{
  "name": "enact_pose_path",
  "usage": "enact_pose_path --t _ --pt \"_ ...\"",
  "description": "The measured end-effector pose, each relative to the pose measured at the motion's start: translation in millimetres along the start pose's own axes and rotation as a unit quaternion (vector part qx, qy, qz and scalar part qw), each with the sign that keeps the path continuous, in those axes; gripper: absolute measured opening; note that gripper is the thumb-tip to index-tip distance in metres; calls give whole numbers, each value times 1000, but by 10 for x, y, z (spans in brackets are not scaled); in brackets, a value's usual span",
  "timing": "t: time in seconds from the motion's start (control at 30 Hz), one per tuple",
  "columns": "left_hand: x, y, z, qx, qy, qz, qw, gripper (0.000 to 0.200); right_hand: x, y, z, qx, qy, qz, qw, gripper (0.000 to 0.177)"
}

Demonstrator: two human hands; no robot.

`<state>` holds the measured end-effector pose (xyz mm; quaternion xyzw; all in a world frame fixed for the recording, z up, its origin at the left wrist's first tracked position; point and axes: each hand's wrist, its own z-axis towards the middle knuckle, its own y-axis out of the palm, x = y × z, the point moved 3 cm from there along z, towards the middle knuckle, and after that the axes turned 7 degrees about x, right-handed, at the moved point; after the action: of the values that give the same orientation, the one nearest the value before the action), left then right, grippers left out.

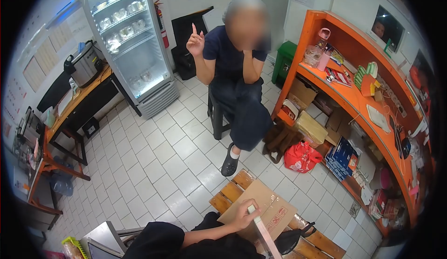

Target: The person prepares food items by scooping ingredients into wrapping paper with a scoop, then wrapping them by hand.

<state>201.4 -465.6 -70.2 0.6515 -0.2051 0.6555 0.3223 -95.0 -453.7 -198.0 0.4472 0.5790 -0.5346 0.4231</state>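
Observation:
My left hand point(245, 215) is closed round the end of a long, narrow pale object point(266, 236) with a pinkish face, which runs down past the bottom edge. It is over a flat piece of brown cardboard point(259, 202) with printed red symbols, lying on a slatted wooden surface point(321, 243). A black strap or sandal-like item point(307, 229) shows beside the cardboard. My right hand is not in view.
Another person point(238, 59) sits on a black stool point(217, 119), one finger raised. A lit fridge point(139, 59) and a side table point(79, 101) stand left. Orange shelving point(347, 96) curves along the right, with a red bag point(302, 157) beside it.

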Motion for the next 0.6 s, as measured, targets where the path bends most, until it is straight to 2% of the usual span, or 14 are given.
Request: enact_pose_path --t 0.5,0.6 --pt "53 -2 10 2 18 20 1000 20 156 -295 -250 -51 -9 -79 996 27" --pt "35 -1 10 -9 21 37 999 14 182 -354 -289 -61 -11 -95 994 26"
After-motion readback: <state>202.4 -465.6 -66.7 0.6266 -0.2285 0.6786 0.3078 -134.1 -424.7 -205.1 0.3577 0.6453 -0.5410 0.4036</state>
